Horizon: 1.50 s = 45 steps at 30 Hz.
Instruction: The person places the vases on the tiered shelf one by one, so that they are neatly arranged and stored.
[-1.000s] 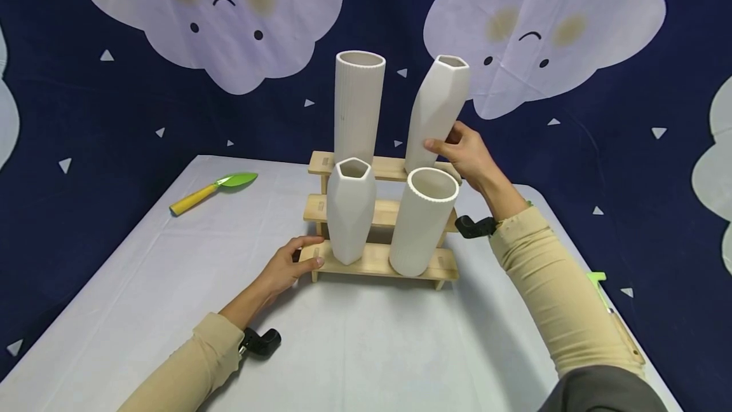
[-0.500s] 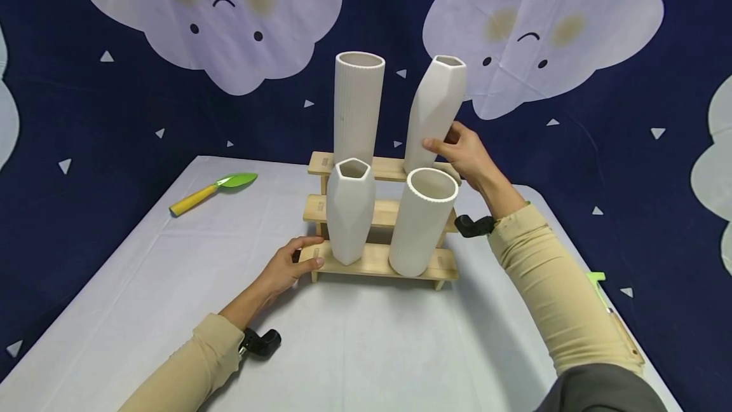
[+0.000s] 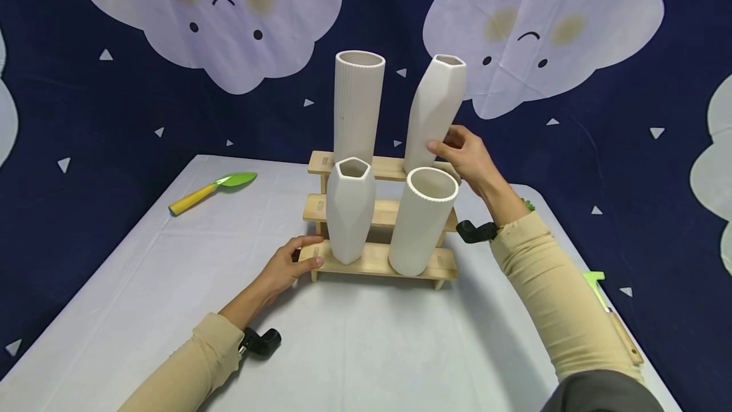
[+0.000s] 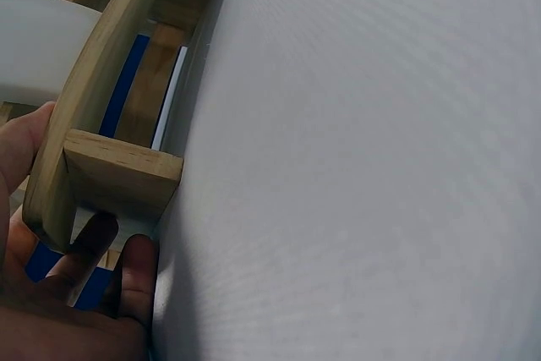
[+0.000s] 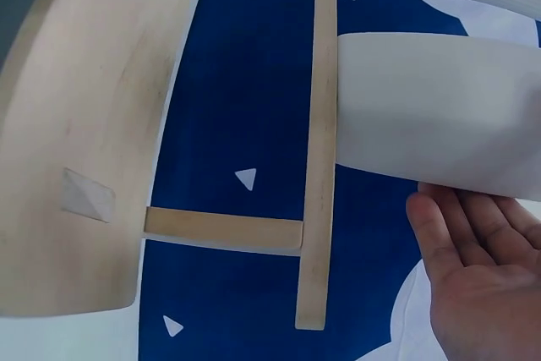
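Observation:
A three-step wooden plant stand bears several tall white vases. My left hand holds the left end of its lowest step, with the thumb on top and other fingers below and beside the plank in the left wrist view. My right hand touches the right side of a faceted vase on the top step; its fingers lie loosely along the wall in the right wrist view. A ribbed vase stands at the top left. On the lowest step are another faceted vase and a round vase.
A green trowel with a yellow handle lies on the white-covered table at the left. A green-headed tool with a wooden handle lies near the right edge, partly behind the sleeve. A dark blue cloud-print cloth hangs behind.
My right hand has shifted slightly to the right and down along the faceted vase, and its thumb covers less of it. The vases and left hand stay put.

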Each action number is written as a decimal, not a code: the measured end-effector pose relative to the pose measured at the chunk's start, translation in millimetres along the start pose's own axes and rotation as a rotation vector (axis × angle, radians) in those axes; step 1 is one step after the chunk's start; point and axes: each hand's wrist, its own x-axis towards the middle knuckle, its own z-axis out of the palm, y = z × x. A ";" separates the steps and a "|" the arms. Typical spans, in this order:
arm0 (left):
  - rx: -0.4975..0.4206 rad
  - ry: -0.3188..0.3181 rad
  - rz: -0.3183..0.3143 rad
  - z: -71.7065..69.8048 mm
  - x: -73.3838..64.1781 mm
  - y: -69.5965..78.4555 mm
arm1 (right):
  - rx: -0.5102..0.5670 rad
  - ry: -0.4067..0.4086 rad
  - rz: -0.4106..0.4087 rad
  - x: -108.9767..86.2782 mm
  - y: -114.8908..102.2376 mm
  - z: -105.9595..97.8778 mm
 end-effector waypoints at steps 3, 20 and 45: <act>0.002 0.002 0.002 -0.6 0.0 0.0 | 0.016 -0.001 -0.006 -2.8 1.2 -0.5; -0.009 -0.002 0.006 -0.3 1.2 -0.8 | 0.075 0.077 -0.033 -30.5 14.2 -14.3; 0.004 0.070 0.069 -11.9 -13.5 1.4 | 0.132 0.187 -0.062 -99.8 53.2 -24.8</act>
